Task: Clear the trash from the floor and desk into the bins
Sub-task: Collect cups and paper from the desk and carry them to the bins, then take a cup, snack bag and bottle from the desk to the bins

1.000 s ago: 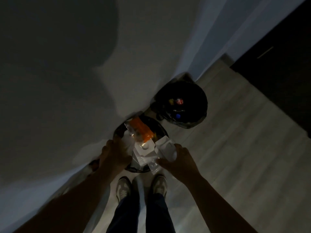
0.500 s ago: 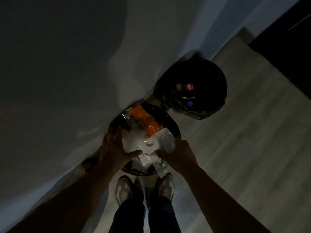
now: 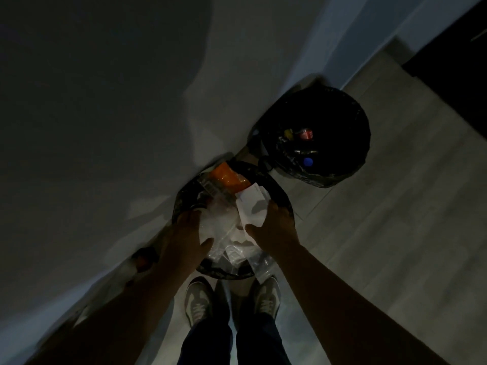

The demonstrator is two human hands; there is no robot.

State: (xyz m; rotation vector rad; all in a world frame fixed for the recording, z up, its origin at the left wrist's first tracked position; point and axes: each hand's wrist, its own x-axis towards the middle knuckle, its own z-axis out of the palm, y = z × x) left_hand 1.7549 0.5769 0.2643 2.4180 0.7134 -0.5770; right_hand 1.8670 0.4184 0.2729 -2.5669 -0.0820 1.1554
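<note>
Fingers (image 3: 275,209) of right hand (image 3: 274,227) curl round crumpled white paper (image 3: 250,206). Left hand (image 3: 188,233) lies flat on the heap, apparently pressing; light is dim. Paper, clear plastic (image 3: 259,264) and orange wrapper (image 3: 229,177) mound above black-lined near bin (image 3: 280,191) by the wall. Both forearms reach downward.

Round, black-lined near bin (image 3: 181,198), heaped above its rim with white paper (image 3: 251,209), clear plastic (image 3: 261,267) and an orange wrapper (image 3: 229,177). Just beside it, a second bin (image 3: 342,175), also black-lined, holds small red, yellow and blue scraps.
</note>
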